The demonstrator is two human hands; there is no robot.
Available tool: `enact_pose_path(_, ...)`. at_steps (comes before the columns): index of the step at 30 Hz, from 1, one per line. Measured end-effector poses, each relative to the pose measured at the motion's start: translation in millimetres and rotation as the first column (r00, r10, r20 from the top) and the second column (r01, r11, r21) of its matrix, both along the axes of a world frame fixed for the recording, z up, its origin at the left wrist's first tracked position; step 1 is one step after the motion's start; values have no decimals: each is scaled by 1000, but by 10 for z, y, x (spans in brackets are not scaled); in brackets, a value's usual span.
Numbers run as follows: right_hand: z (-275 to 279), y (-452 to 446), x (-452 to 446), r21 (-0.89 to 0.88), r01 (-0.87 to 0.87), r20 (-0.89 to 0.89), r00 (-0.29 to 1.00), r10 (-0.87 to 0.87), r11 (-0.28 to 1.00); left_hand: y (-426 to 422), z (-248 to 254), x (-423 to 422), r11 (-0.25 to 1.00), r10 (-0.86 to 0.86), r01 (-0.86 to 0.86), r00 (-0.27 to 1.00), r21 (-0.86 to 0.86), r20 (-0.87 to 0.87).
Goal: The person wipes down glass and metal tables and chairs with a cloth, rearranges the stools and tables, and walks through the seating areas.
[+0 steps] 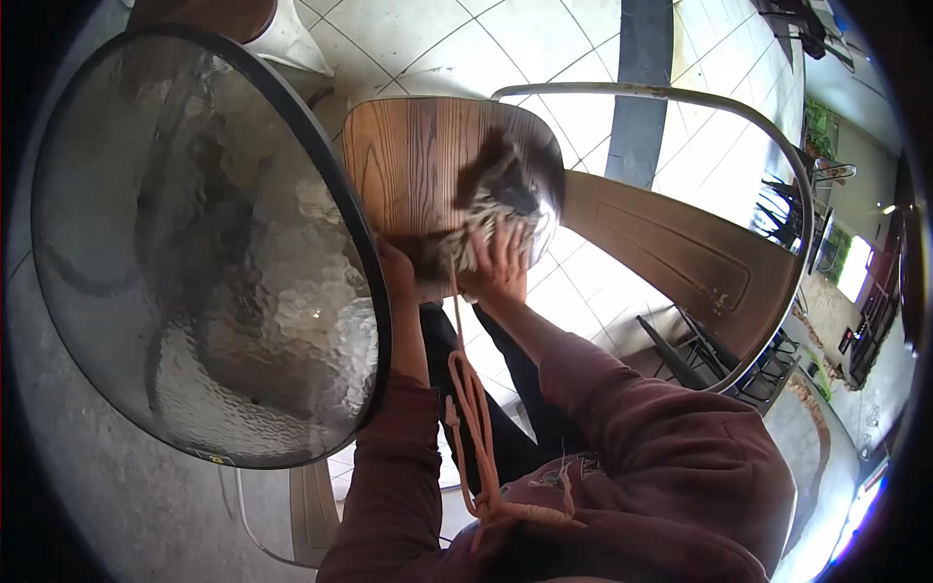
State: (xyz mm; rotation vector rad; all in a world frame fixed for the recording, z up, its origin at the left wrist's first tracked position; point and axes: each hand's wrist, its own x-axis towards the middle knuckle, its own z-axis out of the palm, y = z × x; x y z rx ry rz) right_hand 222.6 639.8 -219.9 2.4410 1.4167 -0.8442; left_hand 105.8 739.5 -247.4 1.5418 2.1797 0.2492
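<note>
My right hand presses a crumpled, striped grey-and-white cloth against the wooden seat of a metal-framed chair. Its fingers are bent over the cloth, which is smeared by motion. Close to the seat's near left corner is my left hand, partly covered by the dark rim of a round glass tabletop. The fingers of that hand are hidden, so its grip does not show. A looped orange cord hangs from my clothing between my forearms.
The chair's tan backrest and curved metal frame reach out to the right. Another chair stands at the lower left, partly under the glass. White floor tiles lie around, with a dark strip crossing them.
</note>
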Motion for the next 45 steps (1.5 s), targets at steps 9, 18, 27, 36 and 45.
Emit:
enact_pose_path(9,-319,1006,1262,453,-131,257,966,11,882,-118,-194,-83,991,-40,25,993,133,110)
enact_pose_path(18,-249,-23,233,140,60,240,966,-93,988,5,-106,-140,971,61,-32,991,-237,116)
enact_pose_path(27,-211,-150,-888,219,-570,34,816,578,792,-699,-617,-757,993,-25,40,990,-107,136)
enact_pose_path(36,-843,118,-1040,604,-669,185,647,740,434,-2128,-171,-1757,998,-5,26,930,-53,368)
enact_pose_path(45,1059,-275,-2973,544,-648,-299,444,845,533,-3253,3163,-3768,824,510,-556,649,-106,564)
